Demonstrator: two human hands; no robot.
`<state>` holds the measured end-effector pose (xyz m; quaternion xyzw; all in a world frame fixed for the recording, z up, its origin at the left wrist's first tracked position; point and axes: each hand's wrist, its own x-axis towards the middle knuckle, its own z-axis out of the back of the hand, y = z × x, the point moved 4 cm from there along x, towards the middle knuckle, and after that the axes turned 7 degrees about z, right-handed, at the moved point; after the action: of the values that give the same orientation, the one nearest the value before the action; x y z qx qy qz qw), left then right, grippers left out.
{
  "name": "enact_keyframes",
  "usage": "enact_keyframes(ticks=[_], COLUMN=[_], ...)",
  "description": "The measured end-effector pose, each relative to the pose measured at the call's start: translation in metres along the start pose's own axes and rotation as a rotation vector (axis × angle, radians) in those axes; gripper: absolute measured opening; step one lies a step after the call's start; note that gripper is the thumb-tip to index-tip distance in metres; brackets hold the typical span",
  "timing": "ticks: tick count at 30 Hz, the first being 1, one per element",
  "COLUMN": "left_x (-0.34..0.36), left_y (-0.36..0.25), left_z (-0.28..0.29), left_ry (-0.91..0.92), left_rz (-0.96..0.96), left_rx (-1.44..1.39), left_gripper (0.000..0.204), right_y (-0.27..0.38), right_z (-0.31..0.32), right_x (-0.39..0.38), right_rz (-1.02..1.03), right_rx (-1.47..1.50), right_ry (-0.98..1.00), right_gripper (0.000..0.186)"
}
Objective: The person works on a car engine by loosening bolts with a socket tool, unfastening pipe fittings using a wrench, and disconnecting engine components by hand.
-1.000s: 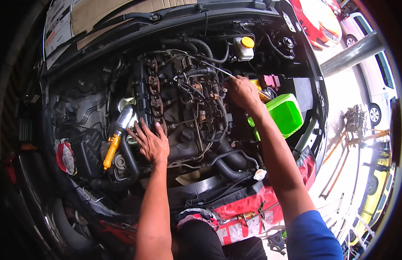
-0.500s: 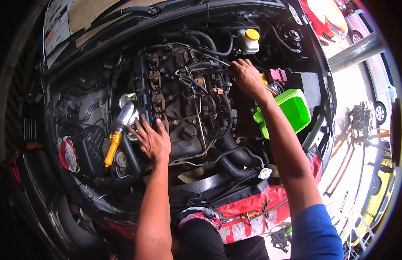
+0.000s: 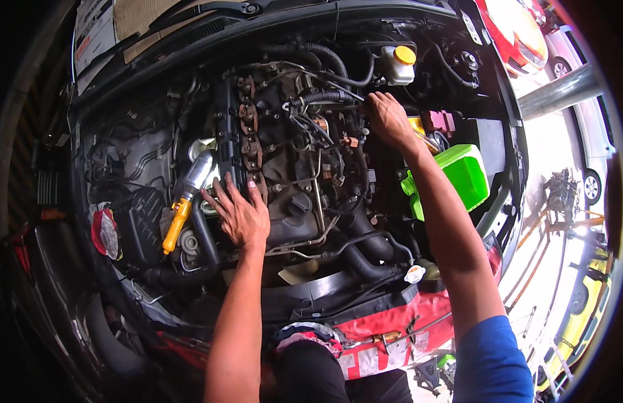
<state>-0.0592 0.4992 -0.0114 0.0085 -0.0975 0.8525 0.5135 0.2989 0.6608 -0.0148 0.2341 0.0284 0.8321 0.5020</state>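
Slipping seems the main risk imo, since a hard tug on the thin metal rod (image 3: 352, 93) could make the left hand (image 3: 240, 218) skid into the yellow-handled work lamp (image 3: 180, 221) beside it. That hand's splayed nearly flat on the near left side of the engine (image 3: 291, 161), gripping nothing. Farther back, the right hand (image 3: 392, 121) looks curled round the rod's end, the rod angling over the engine's rear, with the yellow-capped reservoir (image 3: 398, 66) just beyond.
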Motion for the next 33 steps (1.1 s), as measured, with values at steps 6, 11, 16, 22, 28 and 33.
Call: enact_keyframes(ticks=[6,11,16,22,28,33], left_x=[0.001,0.000,0.000,-0.002,-0.004,-0.004], left_y=[0.003,0.007,0.002,0.006,0.014,0.015], left_z=[0.001,0.001,-0.002,0.005,0.007,0.007], left_ry=[0.019,0.010,0.005,0.026,0.100,0.000], left_rz=[0.017,0.017,-0.009,-0.076,-0.124,-0.181], left_rx=[0.001,-0.043,-0.040,-0.079,0.023,-0.043], left_gripper=[0.063,0.061,0.063,0.074,0.082,0.077], right_y=[0.005,-0.011,-0.043,-0.024,0.005,-0.001], right_z=[0.008,0.004,-0.023,-0.052,-0.053,-0.049], right_x=[0.026,0.036,0.002,-0.019,-0.006,0.002], right_rz=[-0.109,-0.255,-0.778,-0.674,-0.889,-0.775], right_rx=[-0.053,0.148,0.660,2.208,2.252,2.332], right_ry=[0.347,0.494,-0.065,-1.087,-1.196,-1.160], right_gripper=[0.040,0.047,0.051,0.047,0.049,0.047])
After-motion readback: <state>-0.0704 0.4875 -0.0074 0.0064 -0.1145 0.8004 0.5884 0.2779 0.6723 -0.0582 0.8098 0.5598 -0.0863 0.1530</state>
